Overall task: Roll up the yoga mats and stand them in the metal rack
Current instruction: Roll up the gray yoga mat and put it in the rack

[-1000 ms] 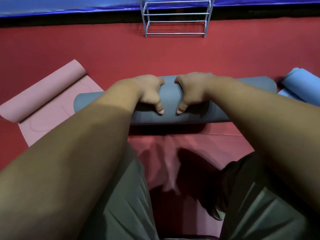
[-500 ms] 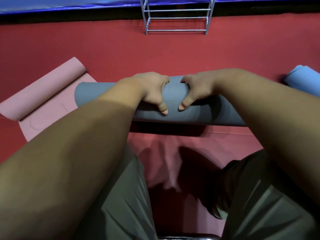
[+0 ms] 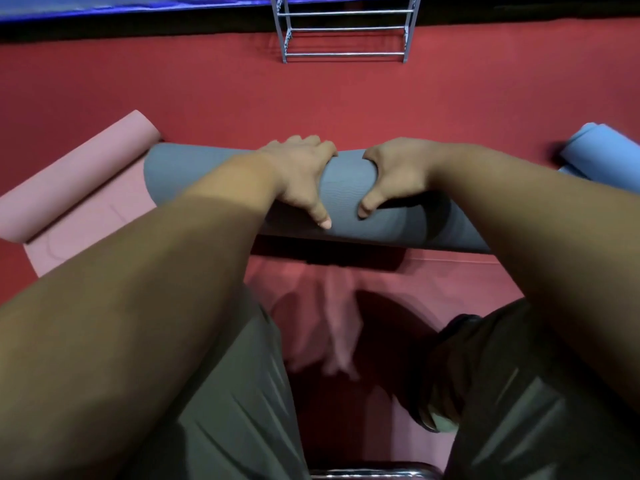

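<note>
- Well beyond grey roll [image 3: 346,192]: metal rack [image 3: 346,54]; pink mat [image 3: 79,181] at its left end, blue mat [image 3: 602,147] off its right.
- Left hand [image 3: 298,168], right hand [image 3: 398,171]: both curled over grey roll, gripping.

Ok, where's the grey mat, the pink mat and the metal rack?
grey mat [image 3: 346,188]: head view, on the bare middle of the roll.
pink mat [image 3: 79,178]: head view, on its rolled-up part, at the left.
metal rack [image 3: 346,54]: head view, on its lowest bar, at the top.
</note>
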A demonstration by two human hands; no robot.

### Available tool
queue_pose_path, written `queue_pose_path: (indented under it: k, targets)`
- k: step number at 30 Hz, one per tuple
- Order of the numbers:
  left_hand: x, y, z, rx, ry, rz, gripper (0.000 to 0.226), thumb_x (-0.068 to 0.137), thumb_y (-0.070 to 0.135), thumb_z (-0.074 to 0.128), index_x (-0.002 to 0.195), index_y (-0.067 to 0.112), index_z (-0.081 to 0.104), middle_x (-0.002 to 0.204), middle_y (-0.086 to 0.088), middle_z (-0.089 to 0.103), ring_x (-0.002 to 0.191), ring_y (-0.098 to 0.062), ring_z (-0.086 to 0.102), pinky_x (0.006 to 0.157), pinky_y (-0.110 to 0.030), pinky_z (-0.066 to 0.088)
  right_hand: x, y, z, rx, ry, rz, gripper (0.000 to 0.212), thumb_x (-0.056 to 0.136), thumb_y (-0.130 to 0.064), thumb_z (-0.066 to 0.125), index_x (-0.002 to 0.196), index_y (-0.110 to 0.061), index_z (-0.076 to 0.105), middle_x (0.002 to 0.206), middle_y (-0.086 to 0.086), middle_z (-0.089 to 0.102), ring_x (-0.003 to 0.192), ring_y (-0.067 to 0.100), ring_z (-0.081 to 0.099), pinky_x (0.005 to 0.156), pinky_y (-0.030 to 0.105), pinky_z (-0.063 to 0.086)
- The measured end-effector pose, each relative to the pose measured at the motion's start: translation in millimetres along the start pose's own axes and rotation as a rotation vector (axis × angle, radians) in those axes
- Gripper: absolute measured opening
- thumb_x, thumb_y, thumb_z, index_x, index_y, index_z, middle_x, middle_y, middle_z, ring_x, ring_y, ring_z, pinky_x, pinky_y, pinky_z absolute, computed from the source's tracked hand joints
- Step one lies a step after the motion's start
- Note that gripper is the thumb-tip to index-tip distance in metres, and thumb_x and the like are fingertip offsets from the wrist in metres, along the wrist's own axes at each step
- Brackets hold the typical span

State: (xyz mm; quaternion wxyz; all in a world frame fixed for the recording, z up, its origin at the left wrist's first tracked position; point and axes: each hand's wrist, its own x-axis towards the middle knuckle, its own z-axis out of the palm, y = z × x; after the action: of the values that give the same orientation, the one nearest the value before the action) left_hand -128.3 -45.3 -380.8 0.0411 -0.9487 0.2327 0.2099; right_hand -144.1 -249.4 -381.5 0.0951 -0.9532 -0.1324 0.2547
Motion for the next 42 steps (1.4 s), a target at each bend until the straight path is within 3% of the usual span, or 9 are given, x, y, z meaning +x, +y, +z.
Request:
queue_pose_path:
  k: [4, 8, 11, 18, 24, 28, 35, 39, 42]
  targets:
    - [0.1, 1.9, -0.6, 0.047, 0.067, 0.006, 0.119, 0.044, 0.073, 0.095, 0.143, 0.029, 0.044, 0.137, -0.001, 0.057, 0.126, -0.032, 0.058, 0.101, -0.049, 0.051, 1.5, 8.0, 1.1, 0.038, -0.014, -0.002, 0.072, 0.064, -0.065, 0.091, 0.117, -0.024, 0.065, 0.106, -0.003, 0.071, 0.098, 0.025, 0.066, 0.083, 0.036, 0.052]
    - [2.8, 0.3, -2.5, -0.029, 0.054, 0.004, 0.100, 0.047, 0.065, 0.096, 0.130, 0.028, 0.055, 0.120, 0.000, 0.065, 0.104, -0.031, 0.062, 0.086, -0.039, 0.053, 6.2, 6.1, 1.5, 0.029, -0.045, -0.006, 0.101, 0.064, -0.066, 0.093, 0.144, -0.020, 0.051, 0.130, 0.002, 0.064, 0.115, 0.027, 0.061, 0.097, 0.038, 0.050]
    - [4.7, -1.3, -2.0, -0.097, 0.018, -0.032, 0.087, 0.046, 0.066, 0.095, 0.116, 0.030, 0.057, 0.108, 0.003, 0.065, 0.092, -0.027, 0.059, 0.078, -0.035, 0.049, 11.0, -5.1, 3.8, -0.067, -0.017, -0.032, 0.108, 0.054, -0.068, 0.096, 0.136, -0.015, 0.051, 0.125, 0.004, 0.062, 0.109, 0.029, 0.061, 0.095, 0.040, 0.053]
    - [8.6, 0.3, 3.2, -0.143, 0.005, -0.033, 0.101, 0.054, 0.067, 0.094, 0.137, 0.024, 0.055, 0.119, 0.002, 0.064, 0.104, -0.027, 0.060, 0.090, -0.037, 0.051, 13.2, -2.5, 6.8, -0.082, 0.053, -0.005, 0.090, 0.051, -0.064, 0.097, 0.118, -0.021, 0.054, 0.106, 0.000, 0.064, 0.096, 0.029, 0.061, 0.083, 0.038, 0.053]
    - [9.2, 10.7, 1.8, 0.122, 0.092, 0.020, 0.122, 0.048, 0.076, 0.092, 0.147, 0.026, 0.041, 0.140, -0.003, 0.051, 0.130, -0.035, 0.049, 0.106, -0.053, 0.043, 8.7, 11.0, -1.8, 0.049, 0.016, 0.062, 0.075, 0.054, -0.064, 0.096, 0.110, -0.022, 0.068, 0.098, -0.001, 0.075, 0.090, 0.025, 0.071, 0.084, 0.038, 0.060]
    - [11.2, 11.3, 0.3, 0.133, 0.097, 0.014, 0.113, 0.043, 0.075, 0.095, 0.132, 0.023, 0.046, 0.132, -0.004, 0.057, 0.122, -0.035, 0.056, 0.097, -0.050, 0.048, 7.4, 11.1, 0.0, 0.098, -0.028, 0.066, 0.077, 0.060, -0.061, 0.096, 0.119, -0.021, 0.069, 0.108, 0.000, 0.075, 0.098, 0.026, 0.071, 0.093, 0.039, 0.059]
    - [9.0, 5.9, -3.9, 0.020, -0.012, -0.033, 0.090, 0.040, 0.080, 0.087, 0.109, 0.037, 0.050, 0.103, 0.008, 0.062, 0.096, -0.029, 0.062, 0.083, -0.042, 0.056, 12.1, 10.5, -0.1, 0.063, -0.069, 0.040, 0.116, 0.063, -0.062, 0.096, 0.157, -0.020, 0.044, 0.145, 0.004, 0.060, 0.129, 0.029, 0.058, 0.112, 0.042, 0.047]
    - [9.6, 3.7, -1.6, -0.061, -0.040, -0.068, 0.089, 0.037, 0.081, 0.086, 0.107, 0.036, 0.055, 0.094, 0.011, 0.059, 0.093, -0.028, 0.063, 0.085, -0.043, 0.058, 13.1, 5.6, 4.4, -0.049, -0.092, 0.028, 0.126, 0.053, -0.064, 0.099, 0.155, -0.019, 0.041, 0.146, 0.007, 0.057, 0.130, 0.031, 0.058, 0.110, 0.044, 0.049]
    - [12.2, 3.2, 3.5, -0.093, -0.059, -0.071, 0.099, 0.039, 0.078, 0.089, 0.120, 0.031, 0.056, 0.103, 0.007, 0.060, 0.097, -0.028, 0.062, 0.089, -0.043, 0.057, 13.9, 4.3, 5.4, -0.064, -0.060, 0.019, 0.109, 0.054, -0.061, 0.100, 0.142, -0.017, 0.054, 0.130, 0.006, 0.067, 0.116, 0.031, 0.064, 0.097, 0.038, 0.053]
